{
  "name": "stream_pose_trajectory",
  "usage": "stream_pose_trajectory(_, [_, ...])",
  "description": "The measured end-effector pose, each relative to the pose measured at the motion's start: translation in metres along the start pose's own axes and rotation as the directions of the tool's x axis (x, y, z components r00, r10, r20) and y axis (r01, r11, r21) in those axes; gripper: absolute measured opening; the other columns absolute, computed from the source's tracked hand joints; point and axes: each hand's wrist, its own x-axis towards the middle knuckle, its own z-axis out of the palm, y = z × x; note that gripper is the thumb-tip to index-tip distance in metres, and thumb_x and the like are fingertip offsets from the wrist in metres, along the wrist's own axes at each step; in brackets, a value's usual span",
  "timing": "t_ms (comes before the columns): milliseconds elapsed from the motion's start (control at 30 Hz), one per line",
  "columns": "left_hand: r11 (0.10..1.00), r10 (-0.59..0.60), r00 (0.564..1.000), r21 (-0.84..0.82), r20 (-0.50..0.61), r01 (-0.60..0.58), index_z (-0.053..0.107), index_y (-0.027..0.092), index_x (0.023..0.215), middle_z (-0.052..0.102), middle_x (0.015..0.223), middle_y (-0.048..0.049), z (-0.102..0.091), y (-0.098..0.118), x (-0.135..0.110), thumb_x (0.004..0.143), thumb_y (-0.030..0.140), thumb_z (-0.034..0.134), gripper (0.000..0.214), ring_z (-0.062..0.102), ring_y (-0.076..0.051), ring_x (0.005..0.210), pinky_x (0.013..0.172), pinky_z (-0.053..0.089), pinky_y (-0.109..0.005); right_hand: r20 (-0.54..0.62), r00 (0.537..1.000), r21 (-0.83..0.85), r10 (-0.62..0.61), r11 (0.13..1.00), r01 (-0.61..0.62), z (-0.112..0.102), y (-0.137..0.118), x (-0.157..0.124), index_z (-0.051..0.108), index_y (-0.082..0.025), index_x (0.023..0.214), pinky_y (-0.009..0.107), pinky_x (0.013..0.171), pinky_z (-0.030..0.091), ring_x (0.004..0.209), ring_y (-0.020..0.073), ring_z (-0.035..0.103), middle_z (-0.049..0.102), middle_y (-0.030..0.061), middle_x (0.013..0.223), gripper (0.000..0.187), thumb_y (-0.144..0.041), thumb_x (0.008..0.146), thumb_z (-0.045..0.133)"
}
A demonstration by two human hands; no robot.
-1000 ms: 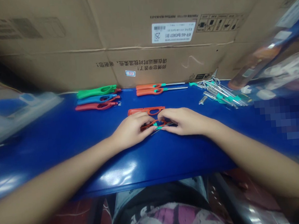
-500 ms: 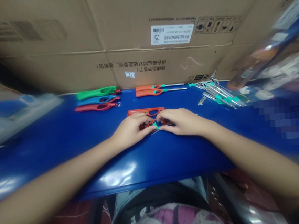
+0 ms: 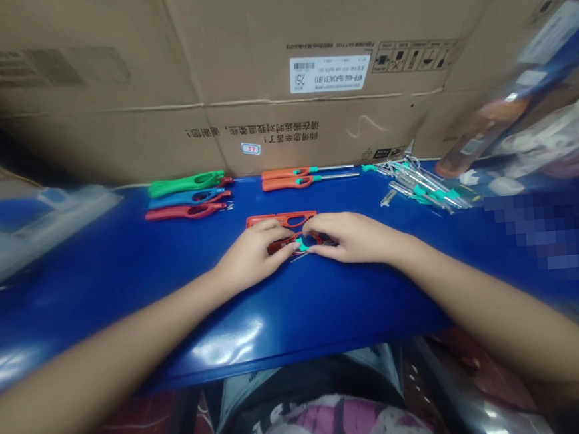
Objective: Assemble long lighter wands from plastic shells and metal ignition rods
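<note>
Close together over the blue table, both hands work on a red lighter casing lying between them. The thumb of my left hand presses at a small green trigger, its fingers bent over the casing. My right hand is curled at the casing's loop end, thumb and fingertips closed on it; the exact contact is partly hidden. A thin metal rod sticks out below the green trigger. Just behind the hands lies an orange-red casing with an oval finger loop.
Green, blue and red casings lie at the back left. Two orange lighters with metal tubes lie at the back middle. A pile of metal tubes with green triggers lies right. A cardboard box stands behind.
The right thumb has drawn slightly away from the green trigger, which shows more plainly. The view has tilted up a little. Otherwise the hands keep their place.
</note>
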Motion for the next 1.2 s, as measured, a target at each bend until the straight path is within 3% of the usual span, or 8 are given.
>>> stream_pose_trajectory(267, [0.999, 0.038, 0.999, 0.035, -0.014, -0.038, 0.077, 0.019, 0.106, 0.073, 0.101, -0.0078, -0.003, -0.004, 0.001, 0.098, 0.030, 0.060, 0.022, 0.068, -0.022, 0.097, 0.088, 0.055, -0.036, 0.026, 0.999, -0.034, 0.031, 0.999, -0.031, -0.006, 0.004, -0.004, 0.068, -0.019, 0.107, 0.026, 0.065, 0.039, 0.075, 0.0157, 0.060, 0.072, 0.0051, 0.097, 0.020, -0.035, 0.099, 0.060])
stream_pose_trajectory(433, [0.996, 0.045, 0.999, 0.072, -0.023, -0.043, 0.076, 0.020, 0.107, 0.074, 0.104, -0.0084, -0.005, -0.003, 0.001, 0.099, 0.032, 0.057, 0.024, 0.068, -0.023, 0.098, 0.088, 0.055, -0.037, -0.015, 1.000, -0.051, 0.024, 0.998, -0.025, -0.012, 0.009, -0.006, 0.068, -0.020, 0.111, 0.029, 0.072, 0.045, 0.087, 0.0190, 0.065, 0.074, 0.0071, 0.104, 0.026, -0.037, 0.102, 0.052])
stream_pose_trajectory(533, [0.990, 0.073, 0.997, 0.117, 0.017, -0.074, 0.075, 0.020, 0.110, 0.075, 0.107, -0.0081, -0.011, -0.001, 0.002, 0.098, 0.034, 0.058, 0.026, 0.068, -0.024, 0.101, 0.092, 0.053, -0.039, -0.120, 0.981, -0.229, 0.149, 0.958, -0.174, -0.022, 0.015, -0.010, 0.068, -0.021, 0.115, 0.033, 0.074, 0.046, 0.098, 0.0241, 0.066, 0.073, 0.0090, 0.116, 0.026, -0.031, 0.101, 0.048])
stream_pose_trajectory(667, [0.965, 0.119, 0.983, 0.217, 0.141, -0.148, 0.073, 0.020, 0.112, 0.074, 0.109, -0.0077, -0.021, 0.002, 0.003, 0.090, 0.034, 0.063, 0.028, 0.068, -0.027, 0.103, 0.093, 0.052, -0.042, -0.202, 0.862, -0.469, 0.465, 0.727, -0.502, -0.039, 0.031, -0.022, 0.065, -0.020, 0.123, 0.036, 0.065, 0.043, 0.088, 0.0274, 0.068, 0.066, 0.0150, 0.127, 0.033, -0.019, 0.094, 0.048])
stream_pose_trajectory(800, [0.956, 0.125, 0.971, 0.236, 0.205, -0.173, 0.071, 0.020, 0.116, 0.071, 0.114, -0.0093, -0.027, 0.003, 0.003, 0.091, 0.032, 0.059, 0.030, 0.066, -0.028, 0.107, 0.094, 0.052, -0.042, -0.047, 0.680, -0.503, 0.732, 0.571, -0.649, -0.049, 0.050, -0.033, 0.059, -0.017, 0.129, 0.037, 0.065, 0.044, 0.089, 0.0320, 0.068, 0.060, 0.0213, 0.125, 0.045, -0.012, 0.085, 0.056])
stream_pose_trajectory(867, [0.957, 0.134, 0.968, 0.226, 0.214, -0.183, 0.070, 0.019, 0.119, 0.070, 0.117, -0.0099, -0.027, 0.002, 0.002, 0.093, 0.032, 0.057, 0.031, 0.065, -0.028, 0.109, 0.096, 0.052, -0.043, -0.008, 0.626, -0.476, 0.780, 0.548, -0.688, -0.050, 0.058, -0.036, 0.059, -0.016, 0.127, 0.037, 0.068, 0.045, 0.091, 0.0325, 0.067, 0.060, 0.0211, 0.120, 0.046, -0.009, 0.081, 0.060])
stream_pose_trajectory(967, [0.960, 0.138, 0.965, 0.208, 0.223, -0.186, 0.069, 0.019, 0.119, 0.069, 0.115, -0.0096, -0.025, 0.001, 0.002, 0.095, 0.032, 0.055, 0.030, 0.065, -0.028, 0.108, 0.094, 0.053, -0.042, -0.027, 0.652, -0.450, 0.758, 0.573, -0.685, -0.050, 0.070, -0.038, 0.060, -0.018, 0.118, 0.036, 0.071, 0.047, 0.092, 0.0302, 0.066, 0.061, 0.0177, 0.112, 0.041, -0.007, 0.078, 0.062])
stream_pose_trajectory(1200, [0.969, 0.182, 0.948, 0.117, 0.261, -0.218, 0.068, 0.020, 0.123, 0.068, 0.116, -0.0101, -0.020, 0.001, 0.002, 0.099, 0.033, 0.056, 0.030, 0.065, -0.025, 0.110, 0.095, 0.053, -0.038, -0.042, 0.797, -0.406, 0.603, 0.718, -0.565, -0.043, 0.083, -0.034, 0.063, -0.015, 0.105, 0.036, 0.078, 0.049, 0.091, 0.0255, 0.065, 0.065, 0.0158, 0.109, 0.022, -0.009, 0.085, 0.056])
